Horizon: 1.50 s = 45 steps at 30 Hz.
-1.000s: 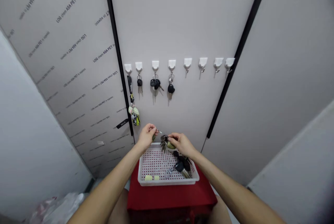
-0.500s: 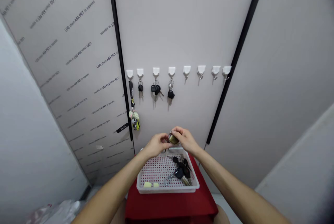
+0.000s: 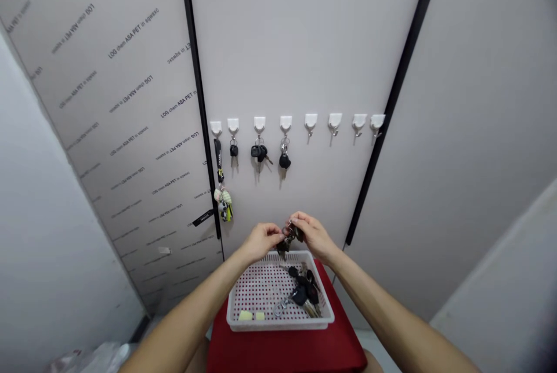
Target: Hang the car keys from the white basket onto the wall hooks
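Over the back rim of the basket, my left hand (image 3: 264, 241) and my right hand (image 3: 311, 234) pinch one bunch of keys (image 3: 284, 245) between them. Dark key heads and metal rings show between the fingertips; the fingers partly hide them. Below, a white perforated basket (image 3: 255, 325) holds a pile of loose keys (image 3: 304, 289) on its right side, some with black heads, and a silver clasp (image 3: 282, 305) lies beside them. Two small pale yellow pieces (image 3: 246, 315) sit at its front left.
White hooks (image 3: 311, 122) run in a row across the wall panel. Key sets (image 3: 260, 152) hang from the left ones, and a lanyard with a panda charm (image 3: 224, 205) hangs from the leftmost. The basket stands on a red cloth-covered surface (image 3: 282, 350). Black strips (image 3: 195, 60) edge the panel.
The bunch has turned in my hands: a brassy piece faced me before, and now dark key heads hang lower between the fingers. Both hands stay near the same place.
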Each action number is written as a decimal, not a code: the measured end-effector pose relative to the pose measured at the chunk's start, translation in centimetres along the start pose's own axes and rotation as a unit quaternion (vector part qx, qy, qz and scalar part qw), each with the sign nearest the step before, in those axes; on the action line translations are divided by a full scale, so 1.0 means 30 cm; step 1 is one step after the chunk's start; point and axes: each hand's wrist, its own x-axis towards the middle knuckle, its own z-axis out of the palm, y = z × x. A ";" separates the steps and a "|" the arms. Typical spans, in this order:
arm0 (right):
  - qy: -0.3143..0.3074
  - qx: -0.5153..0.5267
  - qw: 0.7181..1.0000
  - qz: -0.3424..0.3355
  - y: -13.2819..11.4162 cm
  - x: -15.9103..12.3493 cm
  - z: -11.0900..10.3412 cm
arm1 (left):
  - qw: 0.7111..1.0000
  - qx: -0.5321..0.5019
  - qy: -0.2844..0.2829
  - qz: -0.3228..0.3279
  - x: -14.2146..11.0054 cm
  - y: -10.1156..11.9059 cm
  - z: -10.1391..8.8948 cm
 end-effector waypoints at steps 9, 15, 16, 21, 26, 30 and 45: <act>0.020 -0.048 0.998 -0.021 -0.029 -0.009 -0.022 | 0.991 0.116 0.041 0.044 0.025 0.065 -0.013; 0.064 -0.086 0.992 -0.068 -0.103 0.024 -0.042 | 0.960 0.247 0.054 0.118 0.068 0.210 -0.020; 0.079 -0.085 0.990 -0.081 -0.130 0.037 -0.046 | 0.955 0.255 0.067 0.134 0.083 0.237 -0.019; 0.165 -0.074 0.968 -0.174 -0.303 0.125 -0.077 | 0.923 0.251 0.181 0.228 0.163 0.375 -0.007; 0.240 -0.051 0.949 -0.199 -0.428 0.219 -0.105 | 0.879 0.294 0.216 0.306 0.213 0.470 0.003; 0.286 -0.060 0.937 -0.192 -0.442 0.281 -0.115 | 0.875 0.346 0.203 0.271 0.240 0.495 0.012; 0.312 -0.348 0.856 -0.224 -0.165 0.064 -0.129 | 0.945 0.210 0.124 0.219 0.065 0.136 0.067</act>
